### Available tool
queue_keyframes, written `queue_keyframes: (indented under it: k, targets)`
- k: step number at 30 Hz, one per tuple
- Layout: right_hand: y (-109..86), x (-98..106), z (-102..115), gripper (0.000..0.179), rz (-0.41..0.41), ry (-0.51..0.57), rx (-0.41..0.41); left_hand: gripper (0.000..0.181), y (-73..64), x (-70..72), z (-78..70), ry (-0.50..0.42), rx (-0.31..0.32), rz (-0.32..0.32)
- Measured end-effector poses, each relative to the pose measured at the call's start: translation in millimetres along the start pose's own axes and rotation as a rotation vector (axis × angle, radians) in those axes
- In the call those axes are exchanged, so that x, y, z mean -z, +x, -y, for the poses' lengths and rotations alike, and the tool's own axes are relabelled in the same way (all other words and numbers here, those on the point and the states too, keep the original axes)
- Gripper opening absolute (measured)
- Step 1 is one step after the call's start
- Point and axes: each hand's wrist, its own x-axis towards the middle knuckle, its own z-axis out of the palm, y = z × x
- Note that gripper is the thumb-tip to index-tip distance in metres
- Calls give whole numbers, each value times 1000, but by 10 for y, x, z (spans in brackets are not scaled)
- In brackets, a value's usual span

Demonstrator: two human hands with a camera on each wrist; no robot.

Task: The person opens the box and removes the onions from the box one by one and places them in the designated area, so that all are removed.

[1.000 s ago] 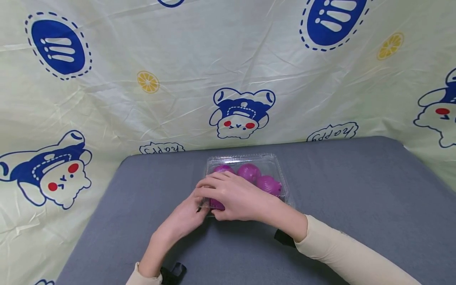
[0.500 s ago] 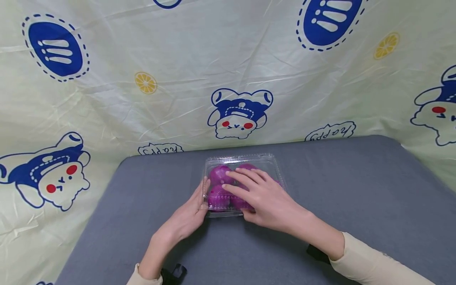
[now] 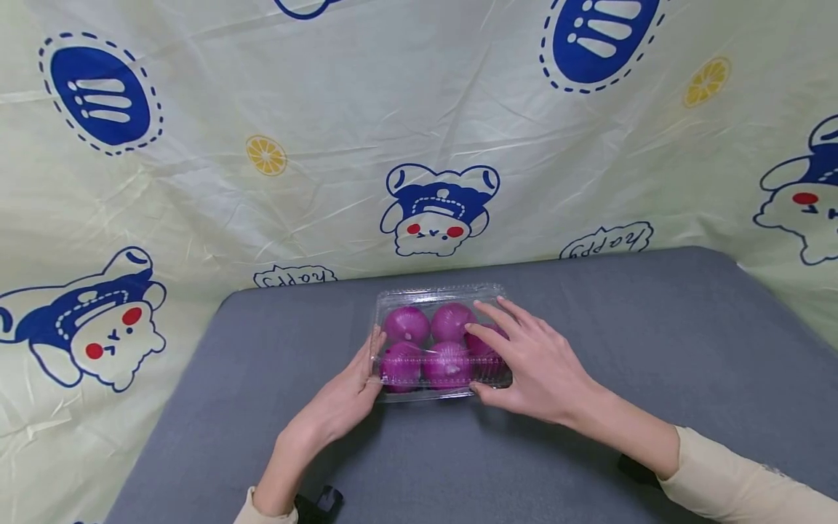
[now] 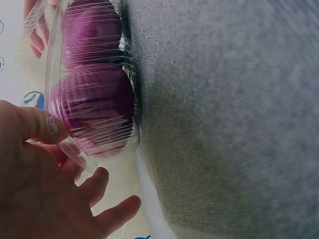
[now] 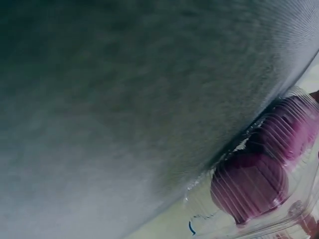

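Note:
A clear plastic clamshell box [image 3: 440, 294] sits on the grey table, its lid lying over several red onions [image 3: 407, 324]. My left hand [image 3: 343, 393] is at its left side. In the left wrist view the thumb [image 4: 42, 124] and index finger pinch the rim at a corner, while the other fingers stick out loosely. My right hand [image 3: 546, 371] spreads over the right part of the lid, thumb at the near edge and fingers reaching across the top. In the right wrist view, onions [image 5: 249, 186] show through the ribbed wall, with fingertips seen at the lower right.
The grey cloth-covered table [image 3: 622, 327] stretches to both sides of the box. Behind it hangs a pale curtain [image 3: 340, 204] printed with blue cartoon figures and orange slices.
My right hand has slid right along the near edge of the lid, from beside the left hand to the right end, uncovering the onions to view. The left hand stays at the left side.

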Motion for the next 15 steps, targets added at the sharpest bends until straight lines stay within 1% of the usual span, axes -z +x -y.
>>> queue_keyframes:
  k: [3,7,10,15]
  targets:
    - [-24,-25,-38,76,21,44,-2,67,-7,-2,1,-3,-1,0]
    - [-61,-53,-97,73,51,97,22,66,-6,-14,5,10,-23,-7]
    - [-80,-64,-136,71,44,109,62,65,-1,-17,5,20,-39,-13]
    - [-88,-78,-171,62,17,118,109,66,7,-9,5,10,-36,-7]
